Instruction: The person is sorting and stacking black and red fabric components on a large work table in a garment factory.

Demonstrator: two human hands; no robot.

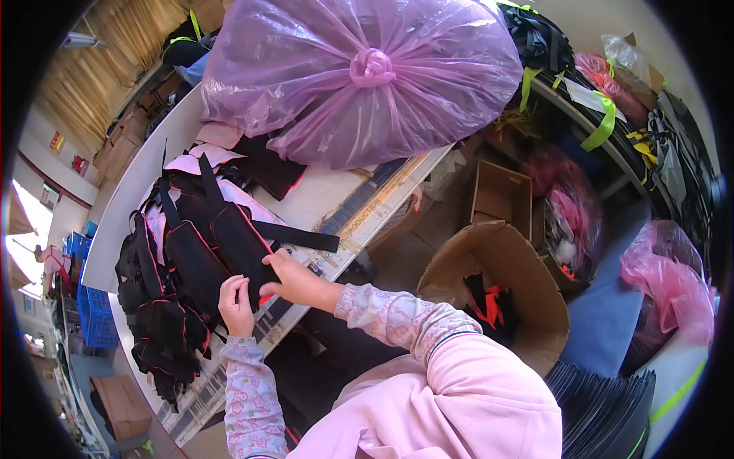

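One large blue crate point(97, 317) sits on my far left, between eight and nine o'clock. Coming right, one heap of black padded gear point(164, 336) with red trim lies on the white table point(302, 200), at eight. Beside it, at nine, two long black pads point(195, 256) lie next to each other, their ends pointing at the person.

Of the two hands, the left hand point(238, 304) is at eight, fingertips bunched narrow by the right-hand pad's lower end; from here I can't tell whether they pinch fabric. The right hand point(297, 280), also towards eight, touches that pad's red edge, thumb and forefinger parted.

One knotted purple bag point(367, 115) fills twelve. Two open cartons follow: a larger carton point(547, 310) at four and a smaller carton point(508, 180) nearer three. One stack of black sheets point(604, 405) stands beyond, past four.
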